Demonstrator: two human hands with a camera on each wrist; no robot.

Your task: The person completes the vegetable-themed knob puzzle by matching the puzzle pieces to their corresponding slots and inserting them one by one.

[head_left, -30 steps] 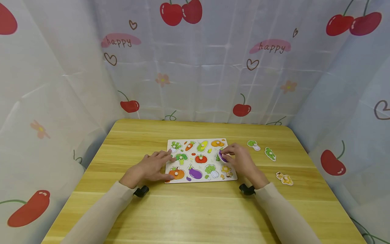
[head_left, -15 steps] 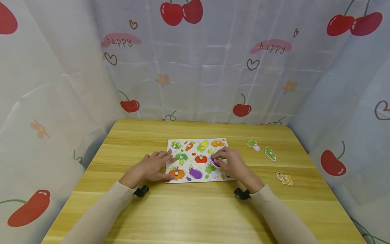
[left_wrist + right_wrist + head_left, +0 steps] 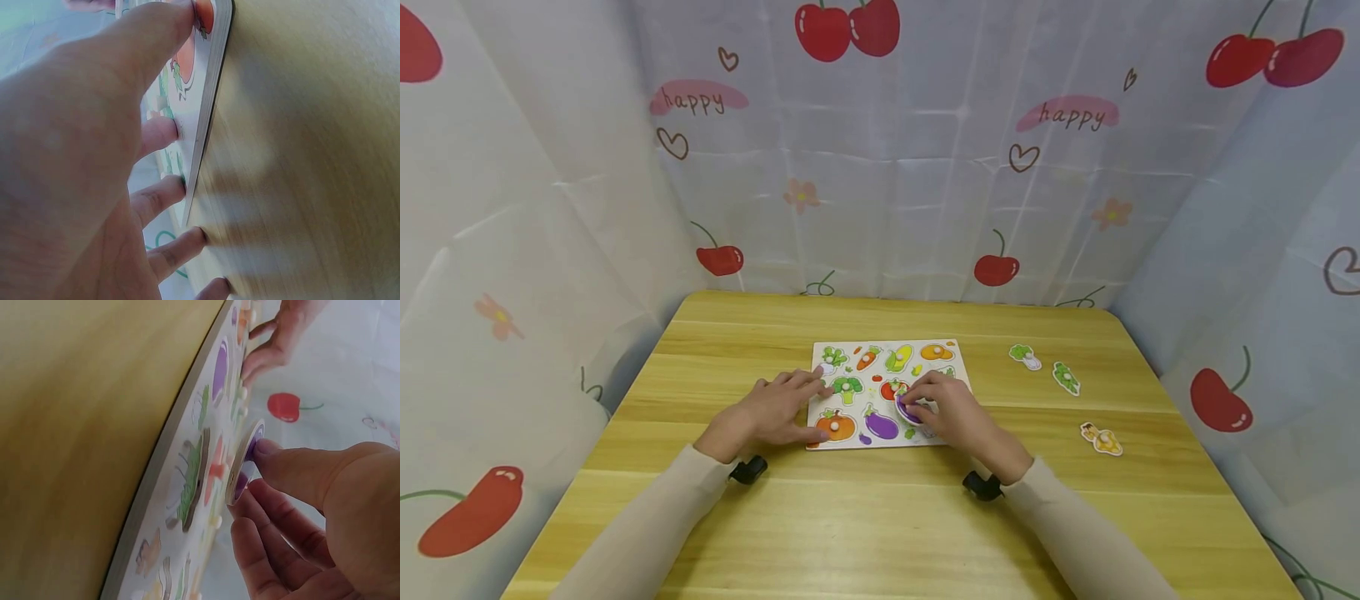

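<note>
My right hand (image 3: 958,417) pinches a purple eggplant puzzle piece (image 3: 908,409) between thumb and fingers. In the right wrist view the eggplant piece (image 3: 247,465) is tilted and held apart from the puzzle board (image 3: 164,453). A purple eggplant-shaped recess (image 3: 881,424) lies just left of it, on the vegetable puzzle board (image 3: 842,445). My left hand (image 3: 775,408) rests at the board's left edge with fingers spread. Its thumb and some fingertips touch the board, while other fingers reach the table in the left wrist view. My right hand hides the board's lower right.
Right of the board lie three loose pieces: a leafy cabbage piece (image 3: 1025,357), a green pea pod piece (image 3: 1066,378) and a yellow piece (image 3: 1101,438). Several knobbed pieces, among them a broccoli (image 3: 847,390) and a pumpkin (image 3: 837,427), sit in the board. Cherry-print curtains surround the wooden table (image 3: 865,525).
My right hand has carried the eggplant piece left and toward me across the board, from its right side to beside the eggplant recess. The left hand has stayed in place.
</note>
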